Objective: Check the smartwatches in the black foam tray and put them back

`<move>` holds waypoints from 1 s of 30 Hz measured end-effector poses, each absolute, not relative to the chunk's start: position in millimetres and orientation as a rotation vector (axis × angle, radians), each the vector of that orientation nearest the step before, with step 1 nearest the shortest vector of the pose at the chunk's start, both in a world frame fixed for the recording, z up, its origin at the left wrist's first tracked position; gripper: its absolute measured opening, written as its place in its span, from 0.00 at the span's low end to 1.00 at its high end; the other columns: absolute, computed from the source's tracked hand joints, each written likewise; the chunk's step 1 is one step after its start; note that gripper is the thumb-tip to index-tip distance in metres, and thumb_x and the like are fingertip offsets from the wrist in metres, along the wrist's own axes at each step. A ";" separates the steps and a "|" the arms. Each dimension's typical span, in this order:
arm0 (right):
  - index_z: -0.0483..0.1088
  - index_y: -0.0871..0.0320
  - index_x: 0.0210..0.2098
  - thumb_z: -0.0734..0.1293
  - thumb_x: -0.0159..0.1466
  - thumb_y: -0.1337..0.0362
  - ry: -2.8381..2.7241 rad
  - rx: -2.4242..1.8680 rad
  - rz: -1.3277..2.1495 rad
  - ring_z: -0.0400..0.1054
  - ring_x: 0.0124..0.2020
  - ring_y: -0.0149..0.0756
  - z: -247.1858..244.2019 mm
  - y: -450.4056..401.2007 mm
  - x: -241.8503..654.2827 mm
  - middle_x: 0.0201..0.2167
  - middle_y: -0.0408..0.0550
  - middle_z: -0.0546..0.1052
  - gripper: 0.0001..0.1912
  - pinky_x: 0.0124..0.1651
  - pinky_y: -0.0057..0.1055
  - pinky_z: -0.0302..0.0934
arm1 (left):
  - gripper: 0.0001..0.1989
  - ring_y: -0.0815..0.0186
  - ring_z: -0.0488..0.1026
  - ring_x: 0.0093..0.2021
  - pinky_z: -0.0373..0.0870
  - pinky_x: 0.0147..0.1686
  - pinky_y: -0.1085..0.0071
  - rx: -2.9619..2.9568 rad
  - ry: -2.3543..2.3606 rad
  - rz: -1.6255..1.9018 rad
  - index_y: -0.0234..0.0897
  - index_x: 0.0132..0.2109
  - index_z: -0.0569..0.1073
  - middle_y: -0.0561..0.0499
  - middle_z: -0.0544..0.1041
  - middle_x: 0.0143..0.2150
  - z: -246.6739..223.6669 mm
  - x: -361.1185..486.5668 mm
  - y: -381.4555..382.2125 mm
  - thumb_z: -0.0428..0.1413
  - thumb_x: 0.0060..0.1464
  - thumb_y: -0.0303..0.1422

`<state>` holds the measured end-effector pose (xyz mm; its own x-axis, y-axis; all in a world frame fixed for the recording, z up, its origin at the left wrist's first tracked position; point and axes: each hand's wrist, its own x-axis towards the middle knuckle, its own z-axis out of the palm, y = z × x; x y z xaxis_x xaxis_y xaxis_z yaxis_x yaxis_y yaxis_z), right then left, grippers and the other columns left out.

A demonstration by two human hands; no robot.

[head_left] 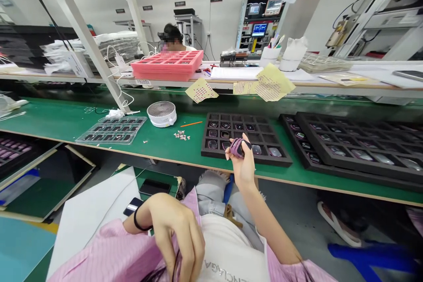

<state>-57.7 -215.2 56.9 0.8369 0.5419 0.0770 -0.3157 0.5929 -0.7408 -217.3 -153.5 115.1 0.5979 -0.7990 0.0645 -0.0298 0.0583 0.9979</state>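
Observation:
My right hand (243, 158) is raised at the front edge of a black foam tray (246, 158), its fingers wrapped round a small stack of purple-edged parts (236, 147). Several dark, glassy watch-like pieces sit in the tray's compartments. My left hand (180, 229) hangs low in front of my chest, fingers bent downward and close together over some dark strands of hair; whether it pinches anything else is hidden.
On the green bench (178, 156) are a white round fan (161, 114), a clear tray (112, 131), small metal bits (182, 135) and an orange stick (191, 124). More black trays (357, 141) lie right. A pink tray (167, 66) and a person (173, 37) are behind.

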 end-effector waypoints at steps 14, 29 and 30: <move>0.64 0.48 0.55 0.66 0.59 0.57 -0.254 -0.803 0.563 0.66 0.25 0.30 48.8 -252.5 -55.4 0.37 0.44 0.73 0.24 0.26 0.29 0.58 | 0.19 0.56 0.78 0.32 0.74 0.27 0.73 1.387 -0.681 -0.512 0.46 0.23 0.79 0.43 0.77 0.29 106.6 -268.7 -149.0 0.59 0.40 0.55; 0.62 0.46 0.57 0.65 0.61 0.54 -0.110 -0.953 0.641 0.65 0.28 0.31 37.6 -254.4 -31.4 0.42 0.46 0.72 0.25 0.28 0.31 0.59 | 0.20 0.64 0.76 0.22 0.72 0.27 0.79 1.338 -0.773 -0.077 0.43 0.24 0.80 0.44 0.77 0.23 86.0 -217.1 -101.8 0.51 0.54 0.47; 0.62 0.46 0.58 0.65 0.61 0.54 -0.113 -0.953 0.644 0.66 0.29 0.31 37.6 -252.9 -29.2 0.42 0.46 0.72 0.26 0.28 0.31 0.59 | 0.21 0.65 0.76 0.21 0.71 0.26 0.79 1.310 -0.743 -0.098 0.44 0.23 0.80 0.44 0.77 0.22 85.0 -216.4 -101.1 0.51 0.55 0.47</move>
<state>-29.2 -252.9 37.6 0.8089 0.5582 -0.1849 -0.4619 0.4086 -0.7872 -216.4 -101.1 85.0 0.7685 -0.4658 0.4387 -0.3366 0.2888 0.8963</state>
